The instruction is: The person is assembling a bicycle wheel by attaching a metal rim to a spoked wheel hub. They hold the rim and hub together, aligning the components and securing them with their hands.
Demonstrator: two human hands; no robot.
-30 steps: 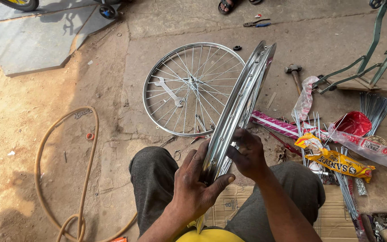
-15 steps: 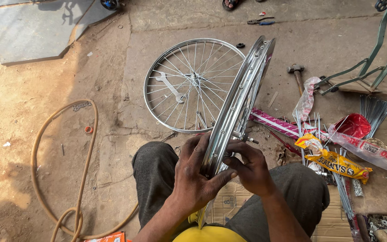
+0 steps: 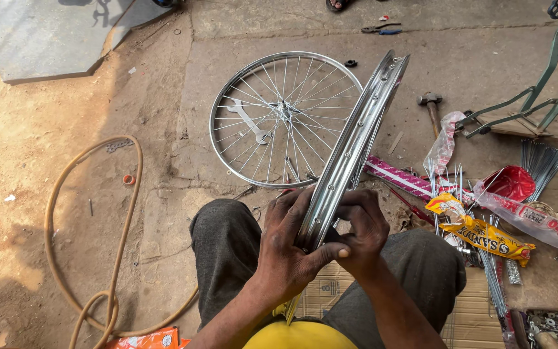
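Left hand [image 3: 287, 253] wrapped around the near end of a bare chrome wheel rim [image 3: 354, 145], thumb stretched across under it, fingers closed over its left edge. Right hand [image 3: 361, 227] pressed against the rim's right side, fingers curled and gripping, thumb tip meeting the left thumb just below the metal. Rim held on edge above the lap, near end between the knees in dark trousers [image 3: 227, 252], far end tilted up and away to the upper right, row of small spoke holes showing along its inner face.

Behind the rim, flat on the concrete: a fully spoked wheel [image 3: 272, 113], with a flat wrench [image 3: 245, 121] lying across its spokes on the left half. Just right of the rim, a pink and white striped wrapper [image 3: 403, 179], then a scatter of loose spokes [image 3: 460, 187], a yellow packet [image 3: 482, 234] and a red bag [image 3: 510, 182]. Hammer [image 3: 430, 108] farther back on the concrete, clear plastic scrap beside it. Green metal frame [image 3: 544, 90] at the upper right. Second bundle of spokes [image 3: 540, 158] near the right edge.

Left side: tan hose [image 3: 127, 213] looping over sandy ground, grey slab [image 3: 46, 32] at the upper left corner. Pliers [image 3: 378, 28] far back at the top. Cardboard sheet [image 3: 473, 320] under the legs, small tray of metal bits [image 3: 547, 326] at the lower right corner.
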